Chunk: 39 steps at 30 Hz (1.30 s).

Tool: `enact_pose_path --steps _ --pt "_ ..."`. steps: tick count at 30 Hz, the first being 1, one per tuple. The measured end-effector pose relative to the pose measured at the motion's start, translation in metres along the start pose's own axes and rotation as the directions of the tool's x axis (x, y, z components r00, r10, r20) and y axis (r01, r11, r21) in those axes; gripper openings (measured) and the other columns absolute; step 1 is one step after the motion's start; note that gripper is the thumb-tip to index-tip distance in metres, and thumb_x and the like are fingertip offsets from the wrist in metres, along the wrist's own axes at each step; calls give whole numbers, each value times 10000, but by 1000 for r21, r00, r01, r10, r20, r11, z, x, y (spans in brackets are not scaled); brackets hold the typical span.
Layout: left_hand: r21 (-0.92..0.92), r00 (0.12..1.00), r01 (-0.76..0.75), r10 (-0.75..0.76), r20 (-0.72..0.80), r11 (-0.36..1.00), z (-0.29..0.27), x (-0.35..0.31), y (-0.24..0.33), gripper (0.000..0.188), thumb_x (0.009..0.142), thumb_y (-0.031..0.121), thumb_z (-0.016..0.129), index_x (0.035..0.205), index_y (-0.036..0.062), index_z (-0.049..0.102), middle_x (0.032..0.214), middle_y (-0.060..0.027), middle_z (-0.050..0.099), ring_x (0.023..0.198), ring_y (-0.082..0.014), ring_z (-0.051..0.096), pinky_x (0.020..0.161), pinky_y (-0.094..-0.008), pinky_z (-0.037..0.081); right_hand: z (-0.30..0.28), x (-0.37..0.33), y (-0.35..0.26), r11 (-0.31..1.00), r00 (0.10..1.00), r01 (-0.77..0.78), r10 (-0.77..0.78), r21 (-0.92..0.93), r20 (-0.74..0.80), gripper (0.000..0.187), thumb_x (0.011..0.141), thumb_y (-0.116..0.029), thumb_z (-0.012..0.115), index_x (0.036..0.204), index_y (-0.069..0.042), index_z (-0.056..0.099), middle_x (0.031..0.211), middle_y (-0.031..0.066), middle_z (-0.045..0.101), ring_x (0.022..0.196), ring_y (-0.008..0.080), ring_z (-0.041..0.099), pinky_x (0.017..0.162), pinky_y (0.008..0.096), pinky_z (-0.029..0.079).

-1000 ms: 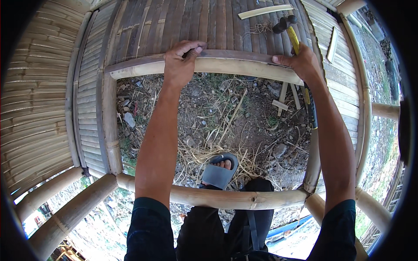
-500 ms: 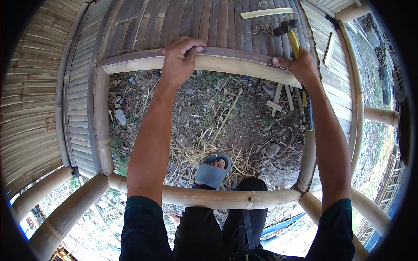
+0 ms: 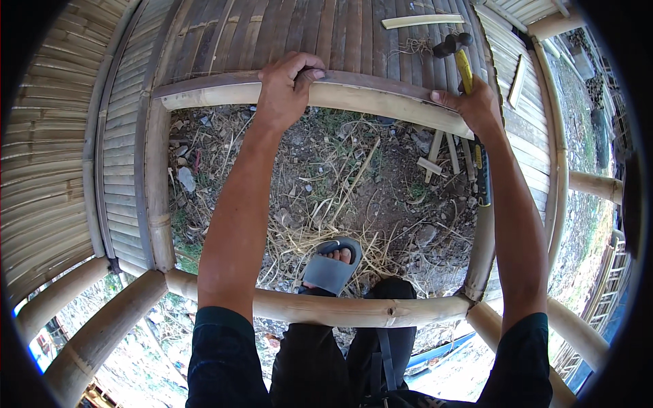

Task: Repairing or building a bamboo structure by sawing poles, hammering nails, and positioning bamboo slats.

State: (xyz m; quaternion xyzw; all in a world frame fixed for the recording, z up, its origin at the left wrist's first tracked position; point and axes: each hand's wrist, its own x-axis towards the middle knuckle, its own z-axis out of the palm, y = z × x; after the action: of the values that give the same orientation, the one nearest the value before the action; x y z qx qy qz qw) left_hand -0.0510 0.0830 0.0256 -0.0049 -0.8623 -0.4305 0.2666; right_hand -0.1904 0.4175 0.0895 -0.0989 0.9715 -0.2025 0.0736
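Observation:
A long brown bamboo strip (image 3: 381,83) lies along the top of a pale bamboo pole (image 3: 381,103) at the front edge of the slatted platform. My left hand (image 3: 286,88) is closed over the strip left of its middle, thumb and fingers pressed onto it. Near the right end, my right hand (image 3: 477,107) grips a hammer (image 3: 464,69), its thumb resting on the strip. The hammer's dark head points away from me over the slats, and its black lower handle shows below my wrist, beside the forearm.
A pale split piece (image 3: 422,21) lies on the slatted platform (image 3: 306,37), near some shavings (image 3: 416,46). A bamboo crossbar (image 3: 360,309) runs in front of my legs. Inside the frame, the ground holds wood offcuts (image 3: 430,165), straw-like shavings and my sandalled foot (image 3: 331,265).
The view has shifted very slightly. Both hands keep their places on the strip, and the hammer stays in my right hand.

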Motion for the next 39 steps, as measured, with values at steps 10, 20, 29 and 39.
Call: enact_pose_path --steps 10,20,29,39 --pt "60 997 -77 78 -17 995 4 -3 -4 126 928 -68 715 1017 19 736 940 -107 738 859 -228 724 786 -353 561 -7 -21 -24 994 998 43 -47 -105 -42 699 823 -533 905 1148 29 648 861 226 720 833 318 747 743 441 561" --pt "108 997 -64 67 -31 992 4 -1 -2 170 910 -88 701 1006 42 756 924 -114 732 827 -237 723 747 -361 550 24 -97 -108 841 857 504 -458 199 -235 489 1087 -162 641 1568 -203 568 673 79 625 562 106 521 553 305 450" --pt "111 995 -86 92 -48 990 6 -2 -3 189 897 -109 689 991 42 752 923 -109 738 841 -239 731 759 -356 562 48 -102 -124 822 816 569 -567 -18 -113 712 912 24 683 1581 -160 527 777 217 665 686 382 708 619 500 556" --pt "94 994 -74 81 -71 993 7 -1 -2 173 898 -116 680 972 23 752 917 -115 744 854 -243 739 766 -356 568 49 -93 -127 805 799 593 -589 -6 -118 724 912 -7 668 1597 -170 498 744 238 653 674 411 689 624 524 546"
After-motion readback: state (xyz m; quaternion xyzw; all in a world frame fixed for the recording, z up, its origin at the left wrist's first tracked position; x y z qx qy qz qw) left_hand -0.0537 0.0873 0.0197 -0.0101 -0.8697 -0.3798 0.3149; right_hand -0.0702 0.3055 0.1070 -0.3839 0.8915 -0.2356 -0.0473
